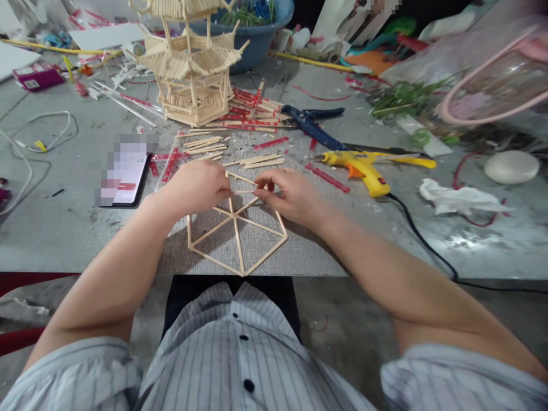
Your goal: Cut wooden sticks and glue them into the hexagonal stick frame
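Observation:
A flat hexagon frame of thin wooden sticks [237, 235], with spokes meeting at its middle, lies at the table's near edge. My left hand [197, 185] rests on its far left part, fingers curled and pinched on a stick at the far edge. My right hand [291, 196] is on the far right part, fingertips pinched on the same far stick [242, 179]. A tall pagoda model of sticks [191, 63] stands farther back, left of centre.
Loose sticks [240, 154] and red strips lie behind my hands. A yellow glue gun [366, 165] with a black cord lies to the right, blue pliers [310, 123] behind it. A phone [126, 171] sits left. A blue basin [257, 28] stands at the back.

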Action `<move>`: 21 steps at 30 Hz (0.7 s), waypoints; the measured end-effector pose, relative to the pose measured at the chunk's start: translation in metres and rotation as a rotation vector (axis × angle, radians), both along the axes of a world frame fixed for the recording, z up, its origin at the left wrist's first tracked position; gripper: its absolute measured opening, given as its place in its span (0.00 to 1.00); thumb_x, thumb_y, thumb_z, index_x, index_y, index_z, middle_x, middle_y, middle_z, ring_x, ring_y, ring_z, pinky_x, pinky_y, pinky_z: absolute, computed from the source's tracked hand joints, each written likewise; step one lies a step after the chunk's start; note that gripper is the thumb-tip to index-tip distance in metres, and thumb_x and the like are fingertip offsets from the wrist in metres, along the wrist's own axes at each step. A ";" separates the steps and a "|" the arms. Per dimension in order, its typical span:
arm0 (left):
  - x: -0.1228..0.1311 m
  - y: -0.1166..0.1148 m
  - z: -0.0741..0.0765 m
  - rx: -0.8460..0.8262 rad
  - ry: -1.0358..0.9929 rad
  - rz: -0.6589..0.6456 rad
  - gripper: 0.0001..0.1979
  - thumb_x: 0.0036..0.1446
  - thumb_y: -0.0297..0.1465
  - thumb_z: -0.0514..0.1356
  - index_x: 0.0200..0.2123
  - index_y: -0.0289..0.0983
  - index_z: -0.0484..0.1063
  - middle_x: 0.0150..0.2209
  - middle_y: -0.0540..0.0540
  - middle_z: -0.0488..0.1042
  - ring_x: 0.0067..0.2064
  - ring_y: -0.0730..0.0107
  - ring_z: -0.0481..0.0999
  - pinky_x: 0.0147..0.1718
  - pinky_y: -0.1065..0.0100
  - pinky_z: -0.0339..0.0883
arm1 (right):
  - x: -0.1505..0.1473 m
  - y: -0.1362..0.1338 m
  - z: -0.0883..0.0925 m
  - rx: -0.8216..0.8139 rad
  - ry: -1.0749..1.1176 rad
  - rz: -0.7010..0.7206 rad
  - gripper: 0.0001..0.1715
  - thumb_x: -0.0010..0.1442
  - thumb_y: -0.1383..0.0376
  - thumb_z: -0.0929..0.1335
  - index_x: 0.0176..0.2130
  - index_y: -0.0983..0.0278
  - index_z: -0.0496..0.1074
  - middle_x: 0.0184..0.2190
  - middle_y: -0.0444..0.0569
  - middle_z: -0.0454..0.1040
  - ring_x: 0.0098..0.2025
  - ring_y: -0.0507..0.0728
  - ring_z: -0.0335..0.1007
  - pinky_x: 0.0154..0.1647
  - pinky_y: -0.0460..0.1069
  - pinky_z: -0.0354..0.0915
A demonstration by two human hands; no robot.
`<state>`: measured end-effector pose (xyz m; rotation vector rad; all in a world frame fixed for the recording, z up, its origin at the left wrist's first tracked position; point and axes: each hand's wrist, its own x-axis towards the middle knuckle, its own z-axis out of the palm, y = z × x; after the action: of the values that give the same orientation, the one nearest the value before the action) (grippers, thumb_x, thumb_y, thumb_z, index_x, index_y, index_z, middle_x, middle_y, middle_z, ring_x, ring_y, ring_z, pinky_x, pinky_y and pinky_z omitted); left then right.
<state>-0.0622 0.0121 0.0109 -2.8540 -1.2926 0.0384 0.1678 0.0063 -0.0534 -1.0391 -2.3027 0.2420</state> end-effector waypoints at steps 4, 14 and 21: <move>-0.006 -0.002 0.013 -0.142 0.102 0.115 0.14 0.58 0.31 0.53 0.34 0.39 0.80 0.34 0.49 0.80 0.37 0.67 0.76 0.35 0.70 0.62 | 0.007 0.008 -0.004 0.030 -0.053 0.060 0.12 0.67 0.58 0.62 0.40 0.60 0.73 0.42 0.53 0.78 0.46 0.60 0.73 0.48 0.56 0.65; -0.012 0.005 0.002 -0.194 -0.026 0.091 0.12 0.52 0.29 0.53 0.31 0.40 0.78 0.30 0.49 0.79 0.33 0.65 0.76 0.36 0.68 0.64 | 0.008 0.009 -0.002 -0.022 -0.220 0.170 0.11 0.65 0.60 0.66 0.38 0.61 0.77 0.40 0.53 0.77 0.44 0.61 0.68 0.48 0.56 0.62; -0.015 0.009 -0.002 -0.113 -0.079 0.101 0.12 0.53 0.28 0.54 0.31 0.40 0.79 0.31 0.50 0.81 0.31 0.68 0.76 0.31 0.71 0.63 | 0.012 0.009 0.005 0.016 -0.381 0.106 0.10 0.64 0.60 0.67 0.35 0.60 0.76 0.35 0.50 0.78 0.41 0.60 0.69 0.45 0.55 0.58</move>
<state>-0.0771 0.0211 0.0089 -2.9072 -1.4958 -0.0005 0.1800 0.0151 -0.0480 -1.0266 -2.6995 0.0704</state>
